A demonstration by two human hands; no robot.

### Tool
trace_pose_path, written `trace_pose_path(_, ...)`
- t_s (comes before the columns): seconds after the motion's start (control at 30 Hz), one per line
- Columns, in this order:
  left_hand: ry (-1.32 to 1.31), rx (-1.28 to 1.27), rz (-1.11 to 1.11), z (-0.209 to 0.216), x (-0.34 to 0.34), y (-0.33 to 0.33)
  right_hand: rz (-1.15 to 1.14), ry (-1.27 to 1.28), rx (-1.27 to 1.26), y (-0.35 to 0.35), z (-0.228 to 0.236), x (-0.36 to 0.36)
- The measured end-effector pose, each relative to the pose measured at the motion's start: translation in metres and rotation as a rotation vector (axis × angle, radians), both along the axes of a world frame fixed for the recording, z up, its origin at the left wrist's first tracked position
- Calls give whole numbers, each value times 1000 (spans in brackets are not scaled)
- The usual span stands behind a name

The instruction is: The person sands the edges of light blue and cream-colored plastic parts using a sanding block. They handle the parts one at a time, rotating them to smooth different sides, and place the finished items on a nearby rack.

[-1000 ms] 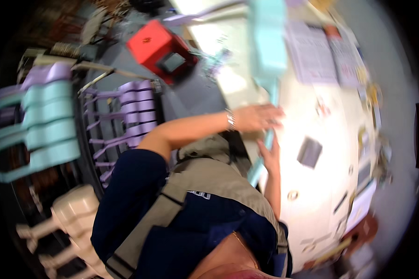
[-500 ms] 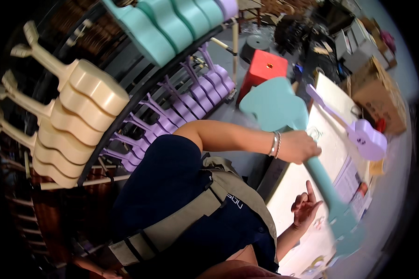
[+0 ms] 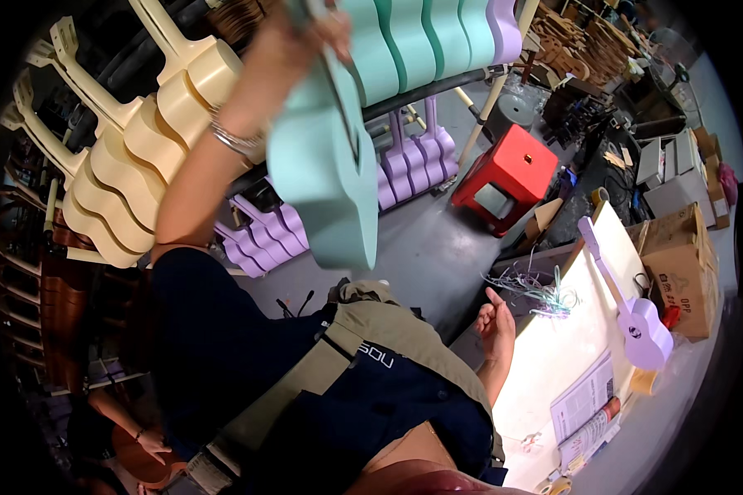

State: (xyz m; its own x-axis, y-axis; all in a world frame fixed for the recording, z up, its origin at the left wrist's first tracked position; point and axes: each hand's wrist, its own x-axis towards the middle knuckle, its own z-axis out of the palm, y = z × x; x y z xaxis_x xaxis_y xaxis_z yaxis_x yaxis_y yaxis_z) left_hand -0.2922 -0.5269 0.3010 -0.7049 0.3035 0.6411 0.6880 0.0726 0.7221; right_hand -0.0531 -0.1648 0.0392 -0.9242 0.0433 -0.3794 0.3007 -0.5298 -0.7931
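Note:
My left hand (image 3: 318, 41) is raised at the upper left, slightly blurred, its fingers closed around the neck of a turquoise guitar (image 3: 318, 181). The guitar hangs body-down and partly edge-on in front of the rack, near the hanging turquoise guitars (image 3: 396, 49). At the near edge of the white bench, my right hand (image 3: 495, 326) is open, fingers stretched out, holding nothing. A purple guitar (image 3: 644, 334) lies on the bench's far side.
Cream guitars (image 3: 124, 190) and lower purple guitars (image 3: 421, 157) hang on the rack. A red stool (image 3: 508, 177) stands on the floor. The white bench (image 3: 545, 371) bears tangled strings (image 3: 553, 297) and papers (image 3: 582, 396). Another person's hand (image 3: 153, 445) rests on a brown guitar body.
My left hand has carried the turquoise guitar from over the bench leftward and up to the rack, turning it body-down. My right hand has shifted slightly left and up; the view has turned.

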Motion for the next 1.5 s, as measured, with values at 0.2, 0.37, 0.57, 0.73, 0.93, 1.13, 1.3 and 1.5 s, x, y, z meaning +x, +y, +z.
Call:
trace_pose_path(0.2, -83, 268, 219, 71, -61, -54, -33, 7, -9, -7, -3, -11)
trace_pose_path(0.37, 20, 178, 396, 74, -125, -77, -76, -3, -35, -18, -7, -7)
trace_pose_path(0.57, 20, 25, 446, 22, -220, -118, -185, -25, 20, -19, -15, 14)
trace_pose_path(0.73, -46, 122, 442, -3, -253, -119, -265, -73, 37, -24, -20, 26)
trace_pose_path(0.93, 402, -782, 1483, 23, -183, -67, -297, -107, 73, -34, -19, 17)
trace_pose_path(1.13, 561, -691, 1378, 19, -225, -130, -261, -105, 36, -46, -27, 8)
trace_pose_path(1.3, 891, -714, 1927, 84, -150, -185, -284, -136, 23, -50, -31, 6)
trace_pose_path(1.5, 553, -951, 1997, 107, -129, -222, -285, -167, 16, -64, -25, -6)
